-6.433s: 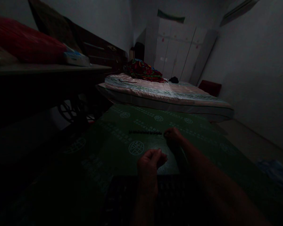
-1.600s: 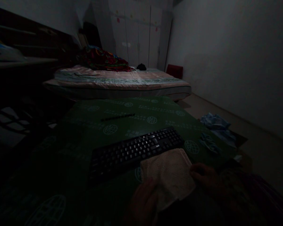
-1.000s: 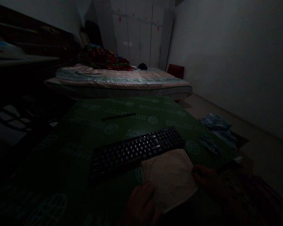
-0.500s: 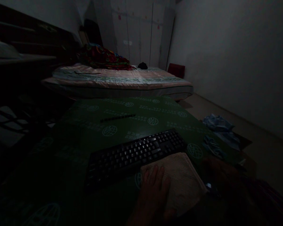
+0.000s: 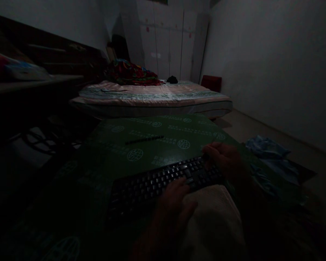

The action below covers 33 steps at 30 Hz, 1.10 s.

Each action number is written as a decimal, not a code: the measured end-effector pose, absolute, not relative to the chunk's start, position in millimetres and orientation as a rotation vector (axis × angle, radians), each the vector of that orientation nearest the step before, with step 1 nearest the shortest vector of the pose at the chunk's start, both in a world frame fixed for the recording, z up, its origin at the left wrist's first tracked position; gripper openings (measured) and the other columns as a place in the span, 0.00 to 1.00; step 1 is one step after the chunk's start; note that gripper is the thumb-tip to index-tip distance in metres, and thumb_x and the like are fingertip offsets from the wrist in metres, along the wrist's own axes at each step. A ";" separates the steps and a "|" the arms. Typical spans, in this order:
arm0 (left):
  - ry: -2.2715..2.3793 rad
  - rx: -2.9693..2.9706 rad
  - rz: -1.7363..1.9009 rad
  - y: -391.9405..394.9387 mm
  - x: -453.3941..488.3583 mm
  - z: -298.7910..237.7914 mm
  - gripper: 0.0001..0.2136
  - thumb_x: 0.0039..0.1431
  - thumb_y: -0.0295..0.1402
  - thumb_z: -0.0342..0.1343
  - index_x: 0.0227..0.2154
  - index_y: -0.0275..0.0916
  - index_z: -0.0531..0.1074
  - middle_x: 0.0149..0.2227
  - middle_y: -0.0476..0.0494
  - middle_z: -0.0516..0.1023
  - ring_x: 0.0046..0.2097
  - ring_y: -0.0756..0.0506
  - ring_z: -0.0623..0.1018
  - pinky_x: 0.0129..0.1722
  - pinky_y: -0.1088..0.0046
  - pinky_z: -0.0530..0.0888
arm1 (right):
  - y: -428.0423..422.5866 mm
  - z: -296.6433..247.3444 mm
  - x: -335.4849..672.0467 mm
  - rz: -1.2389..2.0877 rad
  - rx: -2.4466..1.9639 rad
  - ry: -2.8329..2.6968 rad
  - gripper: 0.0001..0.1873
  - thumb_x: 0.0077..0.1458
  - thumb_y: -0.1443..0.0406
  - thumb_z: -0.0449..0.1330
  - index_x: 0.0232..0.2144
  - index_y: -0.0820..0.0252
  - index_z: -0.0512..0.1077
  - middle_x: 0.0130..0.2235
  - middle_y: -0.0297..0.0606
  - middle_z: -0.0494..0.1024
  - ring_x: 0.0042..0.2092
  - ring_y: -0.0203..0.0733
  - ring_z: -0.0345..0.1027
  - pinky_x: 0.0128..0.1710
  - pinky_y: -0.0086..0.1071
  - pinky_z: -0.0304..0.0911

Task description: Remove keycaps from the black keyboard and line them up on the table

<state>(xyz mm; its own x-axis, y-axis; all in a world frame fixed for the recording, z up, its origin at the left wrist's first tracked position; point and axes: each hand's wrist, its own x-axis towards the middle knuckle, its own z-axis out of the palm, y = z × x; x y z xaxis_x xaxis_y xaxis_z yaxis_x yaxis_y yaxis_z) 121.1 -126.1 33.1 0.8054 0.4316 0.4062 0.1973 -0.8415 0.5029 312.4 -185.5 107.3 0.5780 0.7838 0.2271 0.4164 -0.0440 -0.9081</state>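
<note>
A black keyboard [image 5: 149, 183] lies at a slant on a green board [image 5: 97, 159] printed with white globe marks. My left hand [image 5: 174, 199] rests at the keyboard's near edge with its fingers stretched over the keys. Above the keyboard's right end, my right hand [image 5: 224, 157] has its fingertips pinched together; what they hold, if anything, is too dark to tell. A pale folded cloth [image 5: 213, 217] lies against the near right side of the keyboard, beside my left hand. Beyond the keyboard is a thin black strip [image 5: 144, 140].
Crumpled light-blue cloth [image 5: 267, 146] lies to the right of the board, with darker striped fabric [image 5: 262, 177] nearer. Behind the board is a bed [image 5: 152, 98] bearing a red patterned blanket [image 5: 136, 72]. A dark shelf [image 5: 67, 77] stands at left.
My left hand has shifted from the cloth onto the keyboard's near edge. My right hand has come up from the lower right to the keyboard's right end. The view has turned slightly left.
</note>
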 end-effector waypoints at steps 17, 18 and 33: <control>1.014 2.078 0.808 -31.9 176.3 28.4 0.11 0.51 0.33 0.50 0.34 0.35 0.73 0.37 0.42 0.77 0.38 0.46 0.76 0.39 0.70 0.72 | -93.3 68.7 322.6 0.524 -1.829 -1.507 0.08 0.45 0.65 0.54 0.23 0.64 0.71 0.20 0.31 0.69 0.23 0.31 0.61 0.22 0.23 0.53; 1.000 2.111 0.811 -32.4 178.3 24.5 0.10 0.51 0.32 0.50 0.34 0.35 0.73 0.36 0.43 0.77 0.38 0.46 0.76 0.39 0.70 0.72 | -92.6 67.0 321.7 0.520 -1.837 -1.500 0.08 0.45 0.65 0.54 0.23 0.64 0.71 0.20 0.32 0.69 0.23 0.32 0.61 0.22 0.23 0.53; 0.914 2.487 0.777 -41.2 180.4 5.1 0.09 0.53 0.25 0.46 0.34 0.34 0.69 0.37 0.38 0.74 0.41 0.44 0.72 0.43 0.65 0.69 | -87.0 56.6 316.2 0.468 -1.890 -1.531 0.07 0.45 0.67 0.53 0.22 0.64 0.71 0.22 0.33 0.71 0.25 0.33 0.62 0.24 0.24 0.53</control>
<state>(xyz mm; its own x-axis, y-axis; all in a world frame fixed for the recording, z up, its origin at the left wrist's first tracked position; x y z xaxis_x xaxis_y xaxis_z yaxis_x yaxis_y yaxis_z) 180.4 -41.2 5.1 0.6361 0.6795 0.3656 0.4706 -0.7171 0.5141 316.2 -87.0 56.6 0.2536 0.9594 0.1235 0.7263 -0.1046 -0.6794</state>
